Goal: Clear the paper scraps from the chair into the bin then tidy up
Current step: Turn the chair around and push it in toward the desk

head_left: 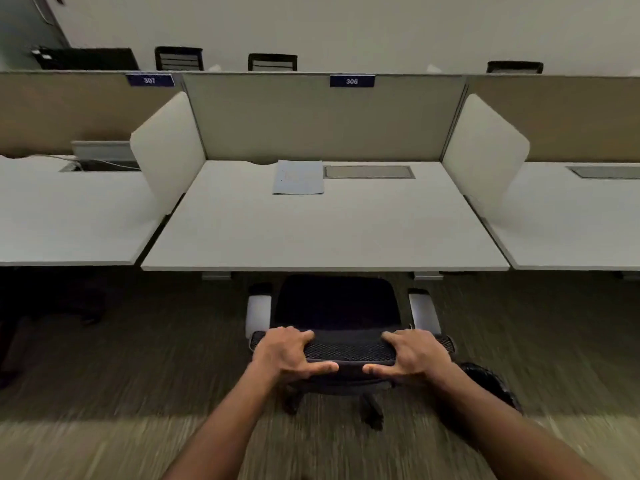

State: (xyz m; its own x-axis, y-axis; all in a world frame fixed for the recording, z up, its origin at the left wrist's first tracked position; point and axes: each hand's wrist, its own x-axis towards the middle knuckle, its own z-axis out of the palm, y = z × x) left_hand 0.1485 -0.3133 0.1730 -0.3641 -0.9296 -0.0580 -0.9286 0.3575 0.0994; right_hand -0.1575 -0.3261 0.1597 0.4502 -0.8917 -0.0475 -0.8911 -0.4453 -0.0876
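Note:
A black office chair (337, 306) stands in front of the desk (325, 233), its seat partly under the desk's front edge. No paper scraps show on the dark seat. My left hand (289, 353) grips the left end of the chair's mesh backrest top (349, 351). My right hand (412, 356) grips the right end, thumbs pointing toward each other. A dark bin with a black liner (491, 382) sits on the floor to the right of the chair, partly hidden by my right forearm.
A light blue sheet of paper (298, 177) lies at the back of the desk beside a cable hatch (369, 171). White dividers (169, 150) (485, 150) flank the desk. Neighbouring desks stand left and right. Carpet covers the floor.

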